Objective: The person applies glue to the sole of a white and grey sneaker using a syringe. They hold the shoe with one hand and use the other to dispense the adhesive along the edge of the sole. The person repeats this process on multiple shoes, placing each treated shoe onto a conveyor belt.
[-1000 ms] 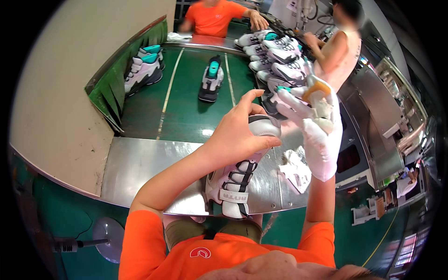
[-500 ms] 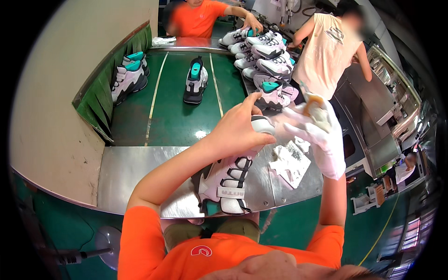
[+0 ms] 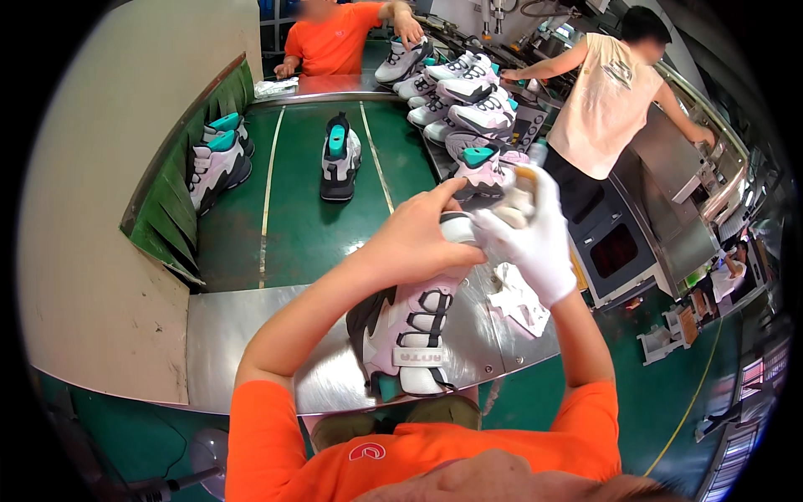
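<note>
A white, pale pink and black sneaker (image 3: 419, 335) lies on the metal tabletop in front of me, its toe pointing away. My left hand (image 3: 411, 238), bare, is closed around its toe end, fingers on one side and thumb on the other. My right hand (image 3: 539, 243), in a white glove, is close beside the toe. Its fingers are curled round a small whitish wad with an orange-brown part (image 3: 525, 173); its kind is unclear. Whether the wad touches the shoe is hidden by the glove. A crumpled white cloth (image 3: 520, 303) lies right of the shoe.
A green conveyor belt (image 3: 242, 259) carries a single sneaker (image 3: 340, 159) in the middle and more sneakers (image 3: 219, 171) by a green flap curtain (image 3: 159, 226). Stacked sneakers (image 3: 477, 109) stand at the right. Two co-workers are beyond, one touching a shoe.
My gloved right hand has moved left, close to the shoe's toe. My left hand keeps its grip. The co-worker in the light vest has stretched out both arms.
</note>
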The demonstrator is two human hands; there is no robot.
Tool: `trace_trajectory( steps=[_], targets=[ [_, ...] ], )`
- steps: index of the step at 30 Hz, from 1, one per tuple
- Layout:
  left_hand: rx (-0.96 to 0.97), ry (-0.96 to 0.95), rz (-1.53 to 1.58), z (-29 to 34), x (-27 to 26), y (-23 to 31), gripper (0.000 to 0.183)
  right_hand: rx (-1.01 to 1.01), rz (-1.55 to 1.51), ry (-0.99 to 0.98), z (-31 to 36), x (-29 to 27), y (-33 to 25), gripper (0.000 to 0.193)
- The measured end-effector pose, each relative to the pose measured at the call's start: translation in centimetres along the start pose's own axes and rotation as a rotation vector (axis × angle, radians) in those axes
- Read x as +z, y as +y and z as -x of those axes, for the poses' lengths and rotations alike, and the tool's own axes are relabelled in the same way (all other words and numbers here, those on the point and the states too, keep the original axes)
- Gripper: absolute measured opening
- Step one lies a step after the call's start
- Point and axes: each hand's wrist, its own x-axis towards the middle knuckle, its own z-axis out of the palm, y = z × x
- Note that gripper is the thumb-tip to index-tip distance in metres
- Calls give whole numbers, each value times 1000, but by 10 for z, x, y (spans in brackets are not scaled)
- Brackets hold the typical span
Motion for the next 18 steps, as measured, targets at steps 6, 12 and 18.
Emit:
trace_trajectory(
  steps=[6,12,18],
  targets=[
    [-167,-155,75,-8,-82,-36,56,216,13,25,63,-20,67,72],
    [-123,292,-4,26,-151,-116,39,299,292,238,150,-10,156,69],
    [-209,1065,-132,67,-301,-226,40,440,243,244,153,-19,155,71]
  ],
)
